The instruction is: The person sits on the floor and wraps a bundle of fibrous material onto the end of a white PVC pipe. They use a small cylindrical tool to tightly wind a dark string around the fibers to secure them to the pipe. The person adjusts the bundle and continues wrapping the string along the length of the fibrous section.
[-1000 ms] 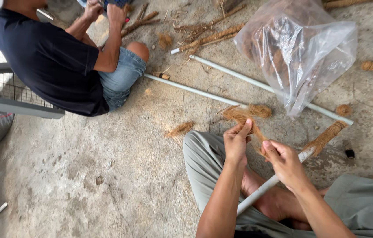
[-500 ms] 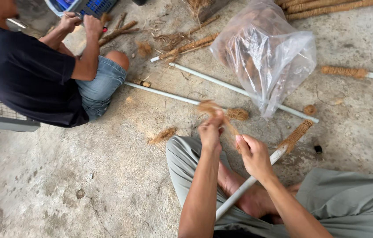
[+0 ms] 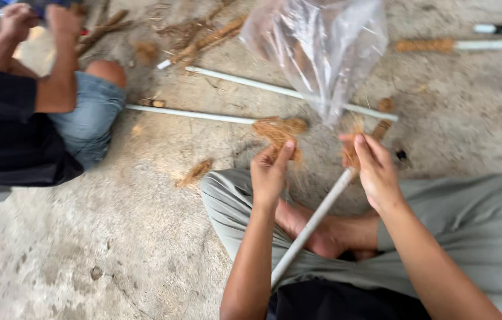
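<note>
Floor (image 3: 85, 255): bare grey concrete, rough, stained and pitted, strewn with brown fibre scraps (image 3: 194, 172); even daylight, soft shadows.

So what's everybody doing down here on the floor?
The person wearing the camera sits on the concrete floor, a white pipe slanting across their lap. The left hand pinches a tuft of brown fibre; the right hand holds fibre against the pipe's upper end. A clear plastic bag and more pipes lie ahead. Another person sits to the left, hands busy.
</note>
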